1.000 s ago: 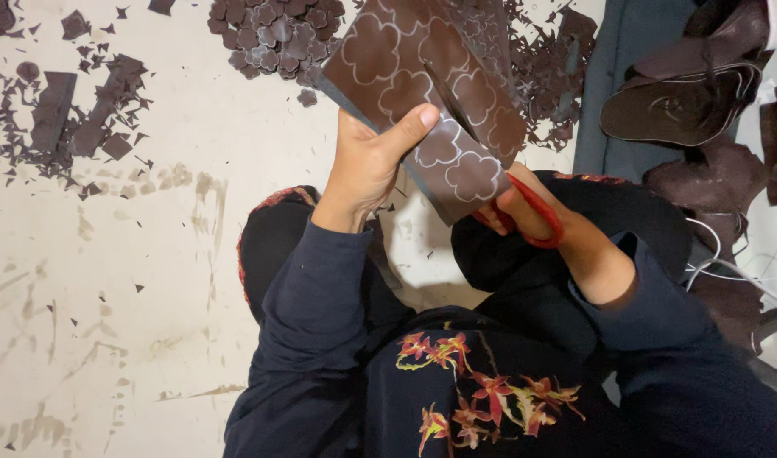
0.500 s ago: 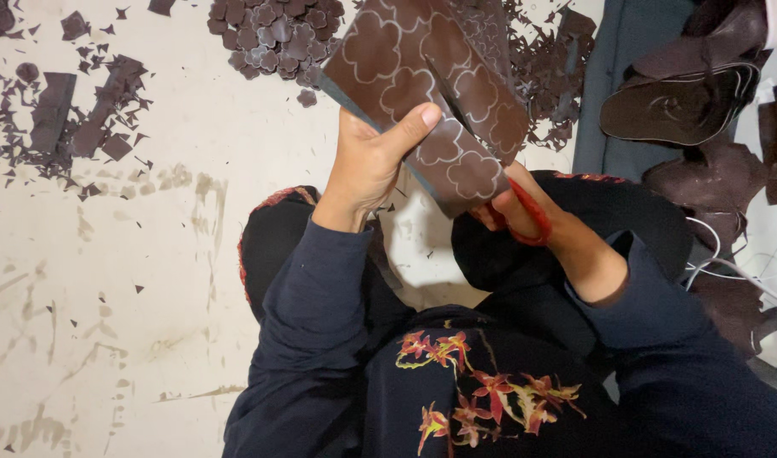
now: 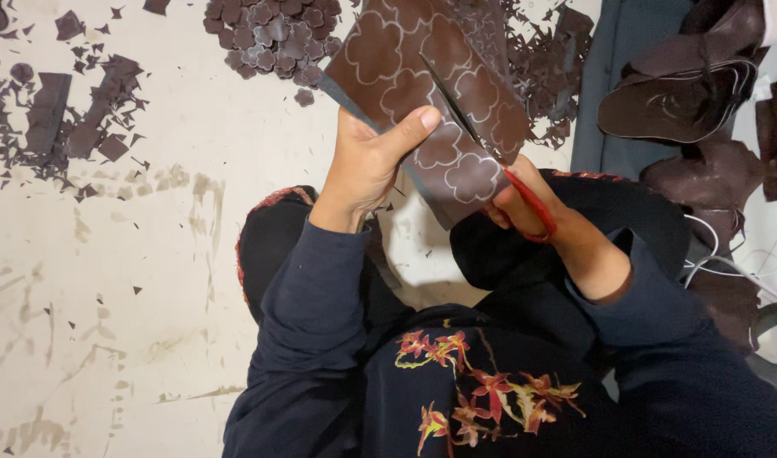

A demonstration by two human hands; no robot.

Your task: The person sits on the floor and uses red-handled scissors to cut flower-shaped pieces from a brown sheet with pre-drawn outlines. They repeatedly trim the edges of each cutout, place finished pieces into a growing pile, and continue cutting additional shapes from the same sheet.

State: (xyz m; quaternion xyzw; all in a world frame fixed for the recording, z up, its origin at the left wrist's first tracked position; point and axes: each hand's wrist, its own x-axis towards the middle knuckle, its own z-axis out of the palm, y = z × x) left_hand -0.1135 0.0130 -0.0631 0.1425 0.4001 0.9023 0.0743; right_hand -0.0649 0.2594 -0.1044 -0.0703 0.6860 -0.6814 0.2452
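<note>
A pale, worn floor (image 3: 109, 280) fills the left and centre of the frame, streaked with grey-brown scuffs and smears. Across its upper left lie dark brown offcuts (image 3: 75, 119), strips and small slivers scattered loosely. At top centre sits a heap of cut flower-shaped pieces (image 3: 265, 38), and more ragged scraps (image 3: 550, 68) spread toward the upper right. Along the right edge a grey cloth (image 3: 617, 76) carries dark brown shoe uppers (image 3: 685, 93), with a thin white cord (image 3: 728, 263) trailing below them. Above the person's lap, in the upper middle of the frame, is the brown sheet (image 3: 405, 76), marked with pale flower outlines. The left hand (image 3: 367, 165) pinches its lower edge, thumb pressed on top and fingers curled beneath. The right hand (image 3: 524, 199) is closed through the red handles of the scissors (image 3: 490, 153), whose blades lie into the sheet; its fingers are mostly hidden under the sheet.
</note>
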